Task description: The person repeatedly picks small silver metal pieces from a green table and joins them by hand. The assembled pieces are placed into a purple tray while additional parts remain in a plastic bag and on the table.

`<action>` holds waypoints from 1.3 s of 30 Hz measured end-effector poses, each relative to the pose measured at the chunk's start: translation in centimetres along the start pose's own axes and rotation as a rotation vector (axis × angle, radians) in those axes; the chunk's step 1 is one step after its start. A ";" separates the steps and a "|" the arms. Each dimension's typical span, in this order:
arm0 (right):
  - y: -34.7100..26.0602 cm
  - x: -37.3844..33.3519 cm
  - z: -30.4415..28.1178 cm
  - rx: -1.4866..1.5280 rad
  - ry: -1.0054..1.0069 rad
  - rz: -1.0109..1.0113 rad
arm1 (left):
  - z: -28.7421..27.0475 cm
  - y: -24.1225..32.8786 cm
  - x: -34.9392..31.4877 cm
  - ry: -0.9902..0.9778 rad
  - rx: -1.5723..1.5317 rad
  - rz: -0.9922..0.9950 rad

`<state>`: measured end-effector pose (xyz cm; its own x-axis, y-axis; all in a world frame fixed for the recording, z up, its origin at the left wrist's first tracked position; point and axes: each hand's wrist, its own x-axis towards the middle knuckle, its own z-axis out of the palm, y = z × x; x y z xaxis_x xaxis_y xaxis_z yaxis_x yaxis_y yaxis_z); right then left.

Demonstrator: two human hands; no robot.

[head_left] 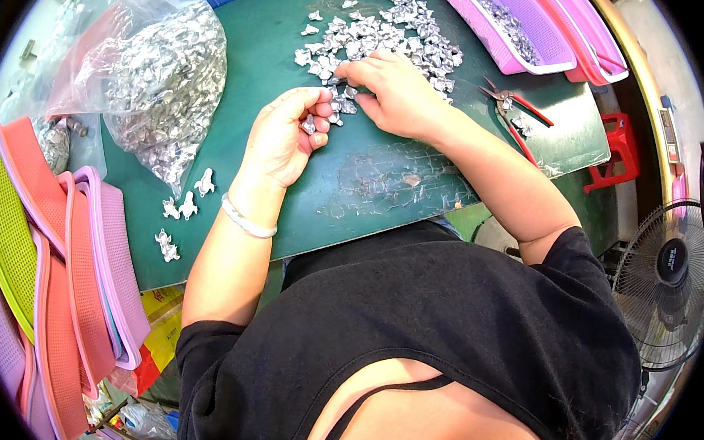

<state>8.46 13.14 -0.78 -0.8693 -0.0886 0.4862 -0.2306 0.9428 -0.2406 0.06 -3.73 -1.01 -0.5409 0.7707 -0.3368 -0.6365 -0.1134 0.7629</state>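
Left hand (286, 135) curls round a silvery casting (308, 126), which could slip if its hold loosens; whether the right hand (401, 96) grips any is unclear

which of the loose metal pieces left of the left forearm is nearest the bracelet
The upper-right metal piece, just left of the white bracelet; the others lie lower and farther left.

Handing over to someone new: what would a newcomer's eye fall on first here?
Probably the heap of silvery metal pieces on the green table, with the right hand at its near edge. Then the bulging clear bag at the table's left, and the red-handled pliers towards its right.
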 end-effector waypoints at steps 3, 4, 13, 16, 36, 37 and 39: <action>-0.3 0.2 0.2 0.029 0.035 0.004 | -0.1 0.0 0.0 0.014 0.009 -0.003; -0.2 0.1 0.3 0.057 0.024 0.026 | -0.1 0.0 0.0 0.015 0.011 -0.006; -0.6 0.1 -1.0 0.239 0.093 0.086 | 0.6 0.2 -0.4 0.009 0.085 -0.032; -1.1 0.2 -1.3 0.272 0.097 0.015 | 0.7 0.3 -0.4 0.017 0.098 -0.064; -1.0 -0.4 -0.1 0.204 -0.108 0.058 | 0.2 -0.3 -0.1 -0.101 0.010 -0.029; -1.0 -0.4 -0.1 0.208 -0.106 0.059 | 0.2 -0.3 -0.1 -0.109 0.003 -0.031; -1.0 -0.5 0.0 0.221 -0.077 0.049 | 0.1 -0.2 -0.1 -0.116 0.002 -0.036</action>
<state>9.12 12.27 -0.76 -0.9107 -0.0766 0.4059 -0.2700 0.8540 -0.4446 0.33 -3.73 -1.11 -0.4503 0.8416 -0.2982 -0.6533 -0.0829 0.7526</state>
